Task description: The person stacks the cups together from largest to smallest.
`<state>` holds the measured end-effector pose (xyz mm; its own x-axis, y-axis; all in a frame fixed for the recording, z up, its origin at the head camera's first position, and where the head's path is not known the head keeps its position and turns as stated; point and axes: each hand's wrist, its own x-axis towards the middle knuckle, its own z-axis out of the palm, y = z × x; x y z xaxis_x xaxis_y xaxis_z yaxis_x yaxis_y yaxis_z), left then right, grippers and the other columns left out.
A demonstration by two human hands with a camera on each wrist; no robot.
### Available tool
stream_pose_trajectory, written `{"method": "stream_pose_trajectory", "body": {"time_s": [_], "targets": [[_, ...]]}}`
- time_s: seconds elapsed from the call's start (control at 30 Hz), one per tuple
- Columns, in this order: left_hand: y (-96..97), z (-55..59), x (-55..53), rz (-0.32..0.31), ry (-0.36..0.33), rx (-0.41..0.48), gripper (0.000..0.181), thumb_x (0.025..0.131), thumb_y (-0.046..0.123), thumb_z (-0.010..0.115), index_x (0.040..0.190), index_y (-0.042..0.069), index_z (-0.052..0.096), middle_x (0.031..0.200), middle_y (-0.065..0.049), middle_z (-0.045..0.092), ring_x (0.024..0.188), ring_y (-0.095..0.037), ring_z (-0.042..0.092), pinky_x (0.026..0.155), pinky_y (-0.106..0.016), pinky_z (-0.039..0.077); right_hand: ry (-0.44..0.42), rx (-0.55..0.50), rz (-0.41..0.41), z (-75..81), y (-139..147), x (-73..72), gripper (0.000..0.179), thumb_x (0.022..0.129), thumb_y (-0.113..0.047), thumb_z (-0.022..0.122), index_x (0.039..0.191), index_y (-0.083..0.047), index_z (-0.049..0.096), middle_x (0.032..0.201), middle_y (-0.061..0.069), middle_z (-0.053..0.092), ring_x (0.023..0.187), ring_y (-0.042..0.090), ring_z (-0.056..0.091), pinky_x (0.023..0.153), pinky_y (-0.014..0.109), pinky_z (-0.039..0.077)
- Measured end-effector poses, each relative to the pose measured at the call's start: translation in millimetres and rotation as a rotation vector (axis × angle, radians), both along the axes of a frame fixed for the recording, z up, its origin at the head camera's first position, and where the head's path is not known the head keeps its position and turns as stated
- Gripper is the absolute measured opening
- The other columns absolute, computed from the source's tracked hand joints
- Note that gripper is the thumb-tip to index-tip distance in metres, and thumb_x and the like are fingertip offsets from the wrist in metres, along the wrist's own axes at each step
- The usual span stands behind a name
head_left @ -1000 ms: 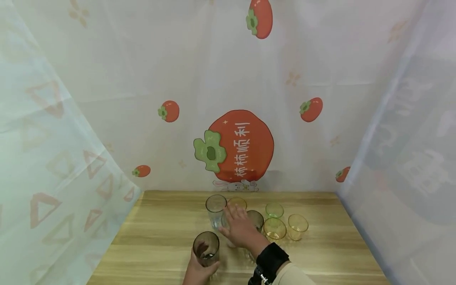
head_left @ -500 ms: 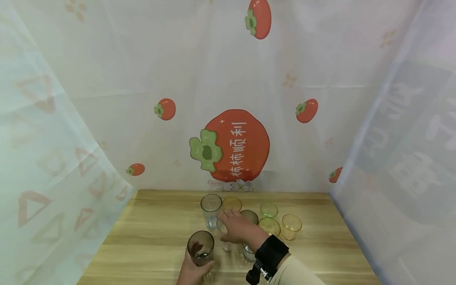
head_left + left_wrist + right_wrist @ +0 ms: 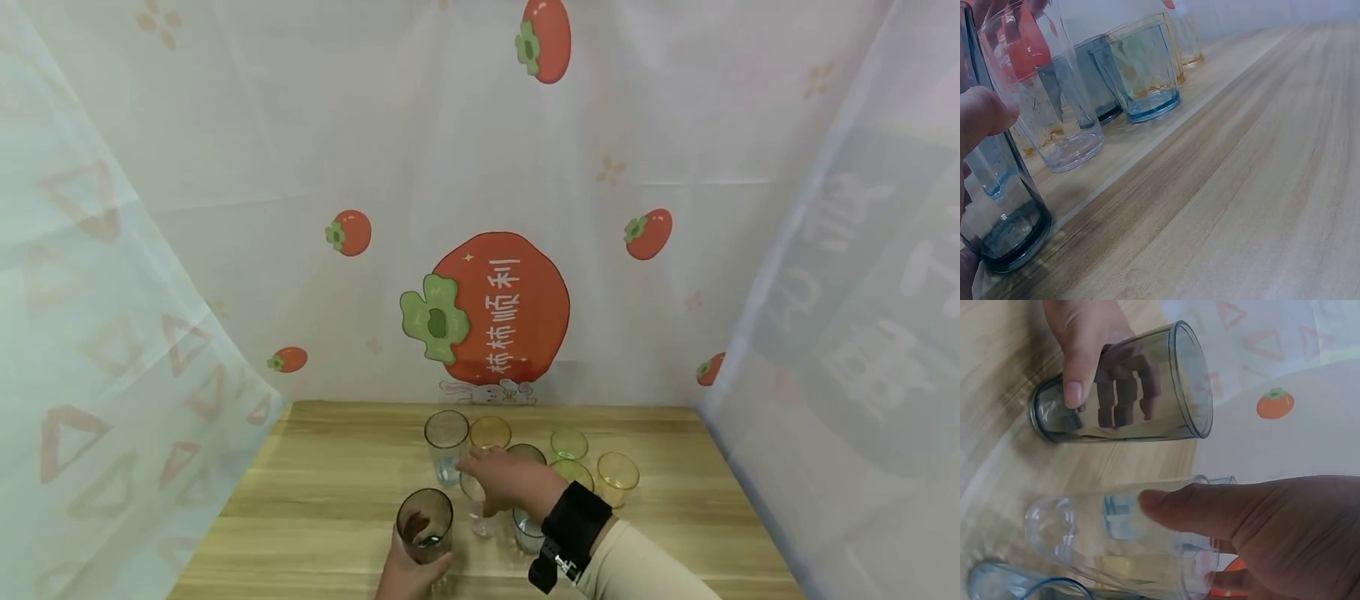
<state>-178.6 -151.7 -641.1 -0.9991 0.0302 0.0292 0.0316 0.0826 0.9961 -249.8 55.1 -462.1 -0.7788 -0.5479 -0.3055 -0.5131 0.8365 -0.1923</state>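
Note:
My left hand grips a tall smoky-grey glass, thumb on its near side and fingers visible through it in the right wrist view. The grey glass stands upright with its base at the tabletop. To its right, my right hand holds a clear glass from above, near the rim. In the right wrist view the thumb lies along one side of this clear glass, and the fingers are partly hidden behind its rim. The clear glass stands upright, apart from the grey one.
Behind the right hand stand a pale blue-grey glass and a yellow glass. A blue-tinted glass, a dark glass, a green glass and amber glasses cluster at right. A printed cloth encloses the wooden table.
My right hand's fingers have gone from stretched out over the glasses to bent down around the clear glass's top. The left hand keeps its grip on the grey glass. The head view shifted slightly.

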Motion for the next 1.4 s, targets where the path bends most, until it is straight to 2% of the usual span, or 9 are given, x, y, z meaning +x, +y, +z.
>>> {"method": "stream_pose_trajectory", "body": {"time_s": [0.17, 0.4, 0.6, 0.73, 0.9, 1.0, 1.17, 1.27, 1.4], "targets": [[-0.5, -0.2, 1.0, -0.017, -0.002, 0.036, 0.09, 0.08, 0.002, 0.084, 0.146, 0.002, 0.023, 0.144, -0.029, 0.036, 0.136, -0.05, 0.037, 0.091, -0.023, 0.055, -0.027, 0.005, 0.009, 7.3, 0, -2.0, 0.076, 0.082, -0.027, 0.087, 0.148, -0.038, 0.049, 0.157, -0.003, 0.043, 0.142, 0.024, 0.045, 0.098, 0.041, 0.053], [-1.5, 1.4, 0.8, -0.003, 0.001, -0.013, 0.093, 0.079, 0.006, 0.086, 0.147, 0.002, 0.024, 0.144, -0.028, 0.041, 0.135, -0.05, 0.04, 0.094, -0.022, 0.051, -0.013, 0.012, 0.031, 16.8, 0, -5.2, 0.072, 0.08, -0.028, 0.089, 0.143, -0.035, 0.055, 0.145, -0.005, 0.054, 0.127, 0.017, 0.056, 0.09, 0.035, 0.055], [0.7, -1.3, -1.6, -0.01, 0.012, 0.059, 0.09, 0.08, 0.0, 0.084, 0.146, 0.001, 0.023, 0.144, -0.029, 0.037, 0.137, -0.051, 0.036, 0.092, -0.021, 0.053, 0.04, 0.02, 0.048, 26.9, 0, -6.4, 0.074, 0.082, -0.029, 0.087, 0.147, -0.034, 0.052, 0.145, -0.002, 0.054, 0.125, 0.016, 0.057, 0.088, 0.033, 0.055], [0.7, -1.7, -1.8, -0.011, 0.036, 0.047, 0.089, 0.079, 0.0, 0.084, 0.145, 0.001, 0.024, 0.144, -0.03, 0.037, 0.137, -0.052, 0.036, 0.093, -0.02, 0.051, 0.04, 0.004, 0.065, 47.5, 1, -3.7, 0.075, 0.084, -0.027, 0.085, 0.15, -0.03, 0.049, 0.149, 0.001, 0.051, 0.13, 0.019, 0.054, 0.089, 0.033, 0.054], [0.4, -1.9, -1.1, 0.0, 0.052, 0.033, 0.088, 0.079, 0.0, 0.084, 0.145, 0.0, 0.025, 0.144, -0.03, 0.039, 0.134, -0.049, 0.039, 0.093, -0.021, 0.052, 0.028, -0.008, 0.073, 84.6, 1, 5.0, 0.075, 0.084, -0.024, 0.085, 0.15, -0.029, 0.049, 0.148, 0.001, 0.051, 0.129, 0.018, 0.054, 0.089, 0.032, 0.054], [0.5, -1.8, -1.0, 0.007, 0.032, 0.027, 0.088, 0.079, 0.002, 0.084, 0.145, 0.002, 0.025, 0.143, -0.028, 0.04, 0.134, -0.046, 0.04, 0.091, -0.021, 0.053, 0.027, 0.004, 0.068, 106.8, 0, 11.9, 0.076, 0.083, -0.025, 0.085, 0.149, -0.031, 0.05, 0.146, -0.001, 0.054, 0.125, 0.016, 0.056, 0.091, 0.032, 0.053], [1.0, -2.0, -0.5, -0.005, 0.023, 0.032, 0.087, 0.081, 0.004, 0.084, 0.144, 0.0, 0.025, 0.143, -0.029, 0.039, 0.134, -0.048, 0.04, 0.09, -0.02, 0.053, 0.004, 0.007, 0.05, 138.8, -1, 25.6, 0.074, 0.084, -0.023, 0.083, 0.15, -0.029, 0.05, 0.15, -0.002, 0.051, 0.134, 0.018, 0.051, 0.096, 0.033, 0.051], [0.8, -1.6, -0.3, -0.009, 0.032, 0.027, 0.087, 0.081, 0.004, 0.084, 0.144, 0.0, 0.025, 0.143, -0.029, 0.039, 0.134, -0.048, 0.039, 0.091, -0.019, 0.051, 0.02, -0.013, 0.063, 153.9, -3, 32.5, 0.071, 0.084, -0.022, 0.081, 0.148, -0.028, 0.052, 0.149, -0.002, 0.053, 0.134, 0.018, 0.051, 0.096, 0.034, 0.051], [-0.3, -1.2, -1.4, -0.008, 0.024, 0.021, 0.087, 0.08, 0.005, 0.085, 0.144, 0.003, 0.025, 0.143, -0.027, 0.038, 0.134, -0.045, 0.038, 0.092, -0.018, 0.05, 0.085, -0.022, 0.105, 169.9, -7, 40.1, 0.067, 0.085, -0.025, 0.079, 0.147, -0.027, 0.053, 0.15, -0.001, 0.051, 0.135, 0.018, 0.05, 0.099, 0.034, 0.051]]}}
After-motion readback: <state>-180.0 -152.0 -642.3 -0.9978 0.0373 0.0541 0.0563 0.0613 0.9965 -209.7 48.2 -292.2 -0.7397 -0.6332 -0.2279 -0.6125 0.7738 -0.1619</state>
